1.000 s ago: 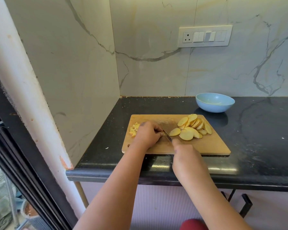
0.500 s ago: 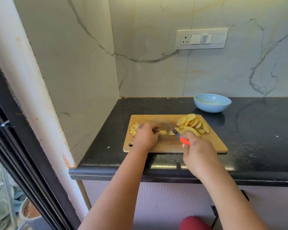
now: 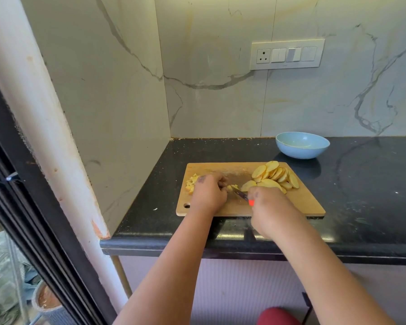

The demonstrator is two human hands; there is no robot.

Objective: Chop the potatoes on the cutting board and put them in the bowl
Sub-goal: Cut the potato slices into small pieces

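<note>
Left hand (image 3: 209,192) curled over small potato pieces (image 3: 232,187) mid cutting board (image 3: 298,202), right hand (image 3: 267,207) gripping red-handled knife (image 3: 242,195) with blade at those pieces, sliced potato rounds (image 3: 275,177) piled on board's right, diced bits (image 3: 190,184) at left edge, blue bowl (image 3: 302,145) behind on black counter (image 3: 373,184).

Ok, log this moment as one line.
stage: dicing | right hand: knife | left hand: steadying potato piece | slices: on cutting board | bowl: no potato
</note>
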